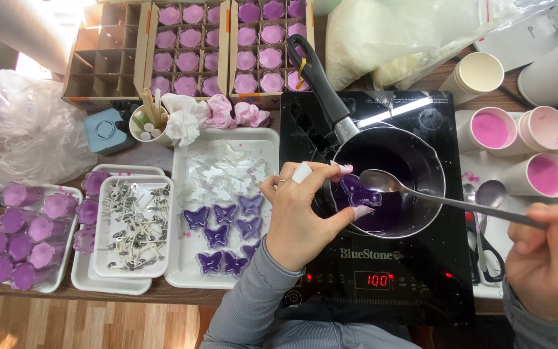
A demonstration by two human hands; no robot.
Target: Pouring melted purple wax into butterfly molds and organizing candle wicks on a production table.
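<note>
My left hand [298,210] holds a purple butterfly-shaped wax piece [358,192] by its edges, low over the purple liquid in a small dark saucepan [414,161]. My right hand [550,255] grips the handle of a long metal spoon [382,182], whose bowl rests just above the butterfly inside the pan. The pan stands on a black induction cooktop [382,271] with a lit red display. Left of the cooktop, several more purple butterflies [224,232] lie on a white tray [182,258].
A smaller white tray of candle wicks [134,226] and a tray of purple flower candles [24,229] sit at left. Cardboard boxes of pink candles [227,45] line the back. Paper cups of pink wax [518,142], spare spoons [489,194] and scissors [492,255] lie at right.
</note>
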